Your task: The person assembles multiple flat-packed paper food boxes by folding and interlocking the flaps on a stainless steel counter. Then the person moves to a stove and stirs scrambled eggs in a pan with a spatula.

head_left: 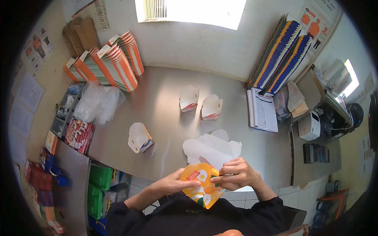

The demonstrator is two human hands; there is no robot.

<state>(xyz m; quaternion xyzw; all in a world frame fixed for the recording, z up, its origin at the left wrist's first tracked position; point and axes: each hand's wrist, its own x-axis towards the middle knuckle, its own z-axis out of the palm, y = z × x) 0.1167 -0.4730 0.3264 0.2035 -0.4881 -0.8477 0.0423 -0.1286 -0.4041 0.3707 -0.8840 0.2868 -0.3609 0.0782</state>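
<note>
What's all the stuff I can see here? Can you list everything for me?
Flat carton: one, orange with white and green print, held in both hands.
Unfolded white blanks: a small pile, on the steel table just beyond the hands.
Folded boxes: three, white with orange or blue; two mid-table, one to the left.
Orange-striped carton stacks: far left against the wall.
Blue-striped carton stacks: far right.
Clear plastic bags: a heap, left.
Left hand: gripping the carton's left edge.
Right hand: pinching its top.
</note>
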